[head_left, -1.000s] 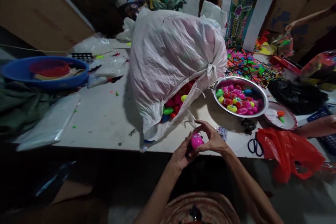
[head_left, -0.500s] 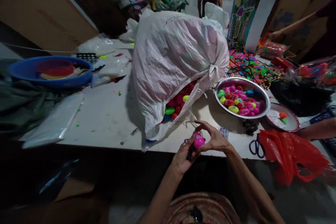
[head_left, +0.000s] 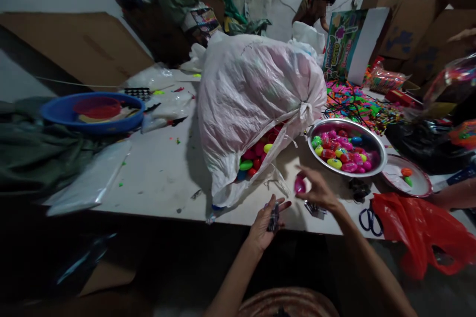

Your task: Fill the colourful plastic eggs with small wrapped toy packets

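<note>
My right hand [head_left: 316, 188] pinches a pink plastic egg [head_left: 299, 184] between thumb and fingers, just above the table edge. My left hand [head_left: 262, 228], palm up, holds a small dark shiny bundle [head_left: 273, 218] whose kind I cannot make out. Beyond both hands, a big white woven sack [head_left: 256, 79] lies with a torn opening showing several coloured plastic eggs [head_left: 256, 163]. To the right, a steel bowl [head_left: 381, 151] holds many eggs in pink, red, yellow, green and blue. A small dark-and-silver item [head_left: 315, 209] lies beneath my right hand.
Scissors [head_left: 371, 222] and a red plastic bag [head_left: 420, 228] lie at the right front edge. A plate [head_left: 426, 189] holds two eggs. At left stand a blue basin [head_left: 59, 120] and clear plastic sheets [head_left: 92, 178]. One person [head_left: 310, 10] bends at the back; another's arm [head_left: 449, 198] reaches in at right.
My hands have moved apart. The right hand has carried the pink egg up and right, away from the left, which keeps the dark bundle. The view has tilted up slightly.
</note>
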Motion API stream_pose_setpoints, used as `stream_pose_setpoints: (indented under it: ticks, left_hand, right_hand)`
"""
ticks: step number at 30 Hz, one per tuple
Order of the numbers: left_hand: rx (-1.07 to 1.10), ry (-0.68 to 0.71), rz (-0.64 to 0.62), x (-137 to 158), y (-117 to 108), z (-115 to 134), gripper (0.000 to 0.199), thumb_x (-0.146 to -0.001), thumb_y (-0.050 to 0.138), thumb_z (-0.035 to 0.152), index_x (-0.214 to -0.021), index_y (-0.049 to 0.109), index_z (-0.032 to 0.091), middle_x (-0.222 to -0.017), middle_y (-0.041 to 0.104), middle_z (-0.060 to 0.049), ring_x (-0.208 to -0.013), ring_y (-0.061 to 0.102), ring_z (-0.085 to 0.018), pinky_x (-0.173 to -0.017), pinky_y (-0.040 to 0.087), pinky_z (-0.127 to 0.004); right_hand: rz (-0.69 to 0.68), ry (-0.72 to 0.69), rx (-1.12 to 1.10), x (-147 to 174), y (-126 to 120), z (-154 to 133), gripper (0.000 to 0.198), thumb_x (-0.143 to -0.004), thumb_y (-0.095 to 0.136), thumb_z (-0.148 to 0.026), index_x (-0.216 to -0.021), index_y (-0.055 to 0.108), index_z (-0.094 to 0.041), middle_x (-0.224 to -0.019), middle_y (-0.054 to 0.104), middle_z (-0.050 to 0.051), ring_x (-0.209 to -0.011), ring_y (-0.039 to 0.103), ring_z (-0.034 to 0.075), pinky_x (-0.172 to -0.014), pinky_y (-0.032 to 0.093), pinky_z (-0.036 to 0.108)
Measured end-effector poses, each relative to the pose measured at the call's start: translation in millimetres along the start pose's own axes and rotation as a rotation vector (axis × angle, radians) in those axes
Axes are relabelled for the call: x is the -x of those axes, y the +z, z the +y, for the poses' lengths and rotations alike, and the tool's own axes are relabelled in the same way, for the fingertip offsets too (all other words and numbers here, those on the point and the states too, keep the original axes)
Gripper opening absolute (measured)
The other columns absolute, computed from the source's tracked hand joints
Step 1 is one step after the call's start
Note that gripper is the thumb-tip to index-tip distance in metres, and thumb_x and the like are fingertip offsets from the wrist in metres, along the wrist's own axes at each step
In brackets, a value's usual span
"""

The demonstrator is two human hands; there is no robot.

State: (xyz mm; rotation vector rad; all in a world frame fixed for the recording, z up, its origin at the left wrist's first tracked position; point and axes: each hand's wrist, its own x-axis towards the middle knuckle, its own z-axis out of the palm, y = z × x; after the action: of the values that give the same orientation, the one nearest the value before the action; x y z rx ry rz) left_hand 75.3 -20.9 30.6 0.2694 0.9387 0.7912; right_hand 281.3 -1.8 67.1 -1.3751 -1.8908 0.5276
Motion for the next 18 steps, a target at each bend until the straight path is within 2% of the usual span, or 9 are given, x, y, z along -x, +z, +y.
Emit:
stream_pose_setpoints:
  ticks: [2, 4, 6, 7, 8, 10, 13, 15, 18]
  left_hand:
    - [0.002, 0.036, 0.009, -3, -10, 7, 0.035, -0.074, 0.065, 0.041, -0.09, 0.06, 0.011, -0.08, 0.068, -0.011, -0.04, 0.053, -0.008, -0.042, 0.045, -0.023]
    - [-0.018, 0.138, 0.057, -3, -24, 15, 0.033, -0.073, 0.067, 0.033, -0.096, 0.06, 0.011, -0.093, 0.069, -0.015, -0.052, 0.062, -0.013, -0.047, 0.047, -0.024]
    - [-0.06, 0.241, 0.098, -3, -39, 20, 0.034, -0.069, 0.071, 0.026, -0.098, 0.061, 0.012, -0.096, 0.069, -0.015, -0.065, 0.066, -0.018, -0.052, 0.05, -0.025]
    - [-0.075, 0.279, 0.114, -3, -45, 21, 0.034, -0.066, 0.073, 0.024, -0.097, 0.062, 0.012, -0.095, 0.069, -0.014, -0.069, 0.067, -0.019, -0.054, 0.05, -0.025]
    - [-0.084, 0.305, 0.134, -4, -51, 22, 0.035, -0.064, 0.075, 0.024, -0.094, 0.063, 0.012, -0.092, 0.07, -0.013, -0.071, 0.067, -0.02, -0.054, 0.05, -0.025]
    - [-0.079, 0.343, 0.192, -5, -59, 23, 0.033, -0.059, 0.078, 0.025, -0.086, 0.065, 0.011, -0.081, 0.071, -0.011, -0.065, 0.066, -0.018, -0.051, 0.048, -0.023]
    - [-0.026, 0.403, 0.279, -6, -64, 27, 0.03, -0.053, 0.082, 0.026, -0.073, 0.064, 0.011, -0.063, 0.067, -0.004, -0.052, 0.061, -0.013, -0.047, 0.046, -0.021]
    - [0.029, 0.453, 0.321, -4, -64, 31, 0.029, -0.05, 0.083, 0.023, -0.067, 0.062, 0.013, -0.056, 0.063, 0.001, -0.047, 0.058, -0.01, -0.047, 0.046, -0.02]
    - [0.085, 0.492, 0.343, 1, -65, 40, 0.03, -0.045, 0.084, 0.017, -0.063, 0.06, 0.014, -0.054, 0.059, 0.004, -0.044, 0.054, -0.008, -0.044, 0.045, -0.02]
  right_hand:
    - [0.199, 0.099, 0.218, -14, -37, 27, 0.063, -0.069, 0.065, -0.032, -0.128, 0.046, -0.017, -0.109, 0.06, 0.013, -0.101, 0.053, 0.03, -0.088, 0.039, 0.043]
    - [0.331, 0.255, 0.471, -30, -69, 47, 0.059, -0.07, 0.063, -0.034, -0.124, 0.049, -0.012, -0.111, 0.058, 0.019, -0.103, 0.051, 0.035, -0.087, 0.036, 0.049]
    - [0.414, 0.333, 0.634, -48, -82, 53, 0.056, -0.071, 0.062, -0.035, -0.12, 0.052, -0.009, -0.114, 0.055, 0.022, -0.105, 0.049, 0.038, -0.087, 0.034, 0.052]
    - [0.442, 0.321, 0.651, -56, -76, 49, 0.053, -0.072, 0.061, -0.035, -0.118, 0.053, -0.009, -0.114, 0.054, 0.022, -0.105, 0.048, 0.038, -0.086, 0.035, 0.051]
    - [0.451, 0.273, 0.624, -64, -62, 41, 0.049, -0.074, 0.059, -0.034, -0.116, 0.053, -0.01, -0.114, 0.054, 0.021, -0.105, 0.049, 0.036, -0.086, 0.037, 0.048]
    - [0.396, 0.119, 0.497, -79, -13, 16, 0.039, -0.079, 0.054, -0.031, -0.114, 0.055, -0.013, -0.108, 0.058, 0.015, -0.099, 0.053, 0.028, -0.082, 0.041, 0.039]
    - [0.083, -0.088, 0.446, -102, 83, -24, 0.023, -0.082, 0.049, -0.021, -0.102, 0.061, -0.021, -0.099, 0.063, 0.008, -0.087, 0.056, 0.022, -0.077, 0.043, 0.033]
    - [-0.056, -0.167, 0.519, -117, 133, -41, 0.023, -0.082, 0.048, -0.013, -0.099, 0.062, -0.021, -0.101, 0.062, 0.009, -0.091, 0.055, 0.023, -0.081, 0.042, 0.035]
    - [-0.097, -0.214, 0.55, -132, 166, -49, 0.03, -0.083, 0.043, -0.008, -0.105, 0.059, -0.021, -0.112, 0.058, 0.012, -0.099, 0.051, 0.025, -0.088, 0.037, 0.041]
